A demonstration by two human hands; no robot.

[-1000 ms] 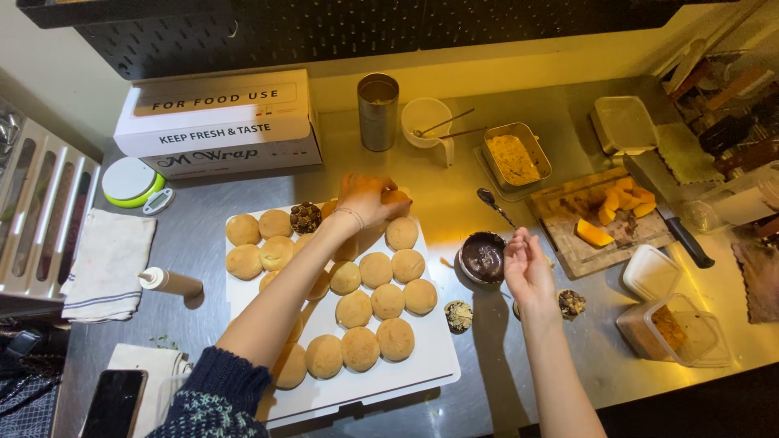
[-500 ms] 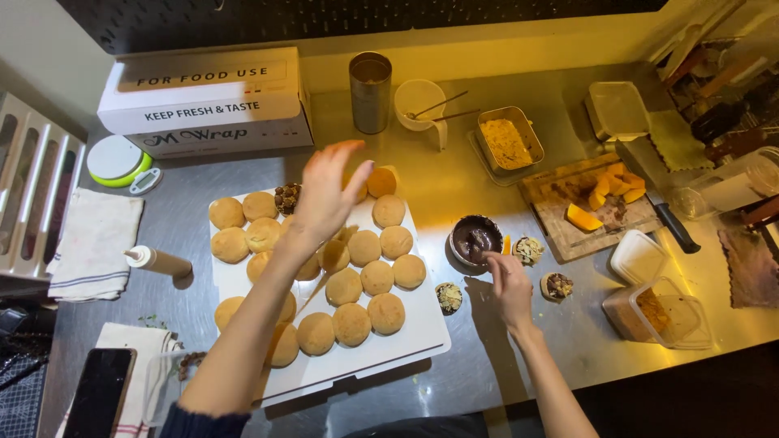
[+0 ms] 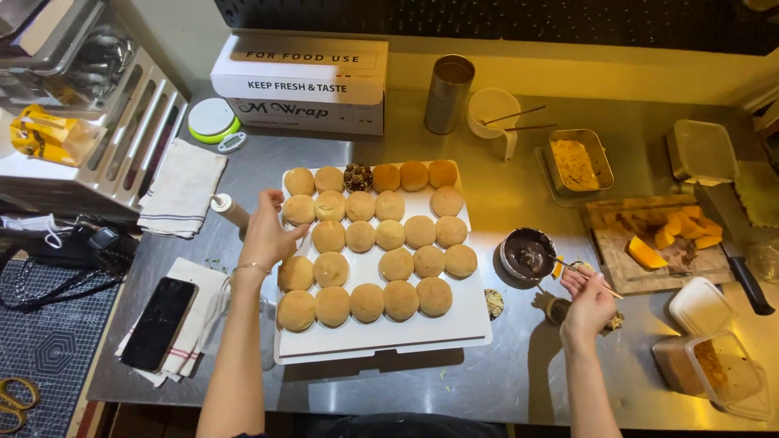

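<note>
On the white tray (image 3: pixel 454 328), soft, crumbly buns (image 3: pixel 381 251) are judged best pinched gently at their sides; beside them, the left hand (image 3: pixel 266 235) hovers loosely spread, while right of the tray the right hand (image 3: pixel 586 302) is pinched on a thin stick (image 3: pixel 591 274).

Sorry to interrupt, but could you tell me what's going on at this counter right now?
A person is working over a white board covered in round golden buns; one bun in the back row has a dark topping. The left hand hovers at the board's left edge, while the right hand holds a thin stick beside a chocolate bowl.

Bare forearms, thin wrist bracelet (image 3: pixel 251 266)
</note>
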